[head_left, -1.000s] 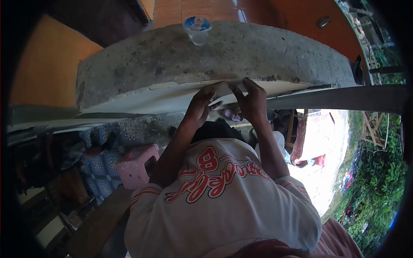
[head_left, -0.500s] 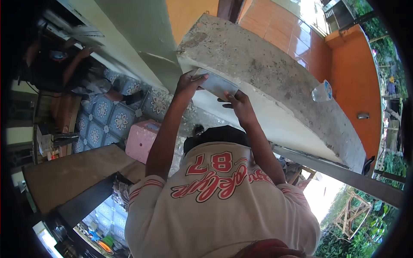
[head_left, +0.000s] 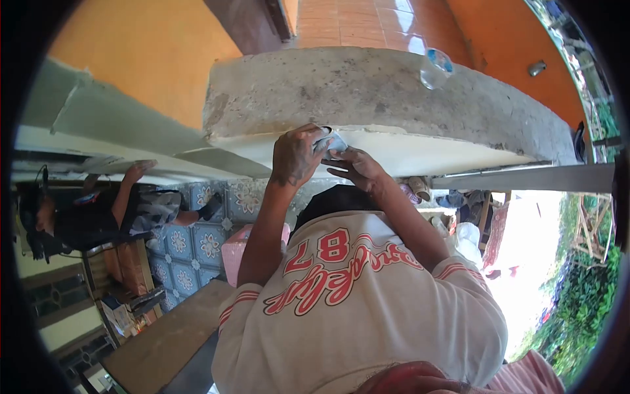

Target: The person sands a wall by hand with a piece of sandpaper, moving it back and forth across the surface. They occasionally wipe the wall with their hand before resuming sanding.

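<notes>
Flat tool (head_left: 336, 140) now against slab (head_left: 367, 92).

My feed shows hard daylight from the right, where the sunlit ground (head_left: 531, 262) blows out to white, while the blue patterned floor tiles (head_left: 190, 243) at left sit dim. The rough grey concrete slab (head_left: 367, 85) shades the left hand (head_left: 296, 154) and right hand (head_left: 357, 169) below it, and the small pale object (head_left: 333, 141) gripped in the left is too soft to identify. The fisheye bends the slab, and a black ring swallows every corner.
</notes>
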`<move>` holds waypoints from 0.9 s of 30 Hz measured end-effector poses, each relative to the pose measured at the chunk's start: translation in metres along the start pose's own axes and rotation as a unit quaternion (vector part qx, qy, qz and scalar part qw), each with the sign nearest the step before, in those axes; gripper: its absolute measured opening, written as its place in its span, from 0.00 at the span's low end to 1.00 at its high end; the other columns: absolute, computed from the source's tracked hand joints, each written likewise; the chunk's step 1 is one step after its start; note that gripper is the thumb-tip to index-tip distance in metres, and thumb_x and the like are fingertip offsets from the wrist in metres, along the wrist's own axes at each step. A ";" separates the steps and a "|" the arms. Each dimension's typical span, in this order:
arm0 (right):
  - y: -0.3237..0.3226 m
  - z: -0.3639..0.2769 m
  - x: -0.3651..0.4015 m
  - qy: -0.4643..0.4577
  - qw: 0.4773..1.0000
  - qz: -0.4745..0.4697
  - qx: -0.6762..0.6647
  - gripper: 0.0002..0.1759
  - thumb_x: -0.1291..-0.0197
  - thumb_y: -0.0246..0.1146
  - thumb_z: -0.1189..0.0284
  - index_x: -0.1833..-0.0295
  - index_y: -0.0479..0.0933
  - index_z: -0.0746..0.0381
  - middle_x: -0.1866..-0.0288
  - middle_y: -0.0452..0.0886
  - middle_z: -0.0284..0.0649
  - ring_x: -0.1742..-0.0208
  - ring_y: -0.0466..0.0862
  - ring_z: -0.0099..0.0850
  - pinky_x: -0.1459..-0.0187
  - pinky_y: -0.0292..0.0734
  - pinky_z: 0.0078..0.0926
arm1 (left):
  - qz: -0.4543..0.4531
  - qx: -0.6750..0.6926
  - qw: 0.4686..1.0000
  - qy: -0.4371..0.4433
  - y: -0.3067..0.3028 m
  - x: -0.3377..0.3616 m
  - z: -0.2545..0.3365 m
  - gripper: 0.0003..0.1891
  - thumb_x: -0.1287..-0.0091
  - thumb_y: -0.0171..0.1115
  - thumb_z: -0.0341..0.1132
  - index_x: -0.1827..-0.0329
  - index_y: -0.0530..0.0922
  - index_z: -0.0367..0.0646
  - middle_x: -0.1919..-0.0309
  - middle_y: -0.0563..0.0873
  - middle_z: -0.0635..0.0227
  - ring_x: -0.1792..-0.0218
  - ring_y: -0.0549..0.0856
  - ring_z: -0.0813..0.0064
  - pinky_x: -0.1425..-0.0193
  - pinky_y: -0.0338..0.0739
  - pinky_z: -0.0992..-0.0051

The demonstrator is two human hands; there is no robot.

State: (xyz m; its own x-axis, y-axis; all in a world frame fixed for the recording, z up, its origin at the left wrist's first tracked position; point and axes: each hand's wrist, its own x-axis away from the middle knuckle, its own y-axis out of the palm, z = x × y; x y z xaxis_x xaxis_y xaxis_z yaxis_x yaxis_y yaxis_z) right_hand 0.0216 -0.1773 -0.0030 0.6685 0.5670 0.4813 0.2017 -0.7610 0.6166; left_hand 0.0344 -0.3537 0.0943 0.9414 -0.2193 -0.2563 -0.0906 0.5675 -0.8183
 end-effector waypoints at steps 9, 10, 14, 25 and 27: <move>-0.182 -0.059 0.141 -0.165 0.974 0.150 -0.044 0.21 0.35 0.63 0.71 0.38 0.73 0.65 0.44 0.80 0.39 0.40 0.77 0.31 0.38 0.71 0.35 | -0.026 0.012 0.999 0.045 0.151 -0.054 0.158 0.18 0.33 0.63 0.47 0.57 0.84 0.39 0.75 0.84 0.50 0.70 0.86 0.50 0.64 0.78 0.59; -0.200 -0.066 0.159 -0.185 0.966 0.173 -0.049 0.21 0.36 0.63 0.71 0.38 0.73 0.65 0.44 0.80 0.40 0.40 0.78 0.31 0.38 0.71 0.34 | -0.045 0.020 0.998 0.042 0.168 -0.055 0.177 0.18 0.33 0.63 0.46 0.56 0.83 0.38 0.74 0.84 0.49 0.70 0.85 0.50 0.65 0.78 0.60; -0.269 -0.097 0.216 -0.264 0.910 0.314 0.064 0.19 0.39 0.67 0.70 0.44 0.77 0.68 0.53 0.84 0.40 0.50 0.82 0.31 0.45 0.74 0.31 | -0.143 0.236 0.961 -0.005 0.258 -0.060 0.209 0.19 0.31 0.63 0.46 0.53 0.81 0.36 0.70 0.86 0.58 0.67 0.88 0.62 0.61 0.80 0.65; -0.233 -0.158 0.256 -0.235 0.733 0.466 0.438 0.28 0.44 0.71 0.64 0.43 0.78 0.71 0.50 0.85 0.53 0.51 0.85 0.42 0.47 0.75 0.33 | -0.279 0.623 0.676 -0.278 0.274 -0.078 0.226 0.22 0.30 0.63 0.47 0.42 0.76 0.41 0.49 0.82 0.66 0.41 0.79 0.72 0.36 0.73 0.63; -0.225 -0.155 0.244 -0.247 0.700 0.479 0.469 0.28 0.43 0.71 0.64 0.42 0.78 0.71 0.49 0.84 0.54 0.51 0.85 0.41 0.47 0.76 0.33 | -0.260 0.656 0.645 -0.294 0.268 -0.071 0.208 0.22 0.31 0.63 0.47 0.42 0.76 0.40 0.48 0.82 0.66 0.41 0.79 0.72 0.36 0.73 0.64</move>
State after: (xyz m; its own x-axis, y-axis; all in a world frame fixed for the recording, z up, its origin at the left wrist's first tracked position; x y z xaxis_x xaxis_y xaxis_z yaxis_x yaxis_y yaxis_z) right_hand 0.0287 0.1813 0.0723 0.9375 -0.3473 -0.0218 -0.2818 -0.7212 -0.6328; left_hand 0.0109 -0.0214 0.0004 0.7290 -0.5302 0.4330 0.2761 0.8065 0.5228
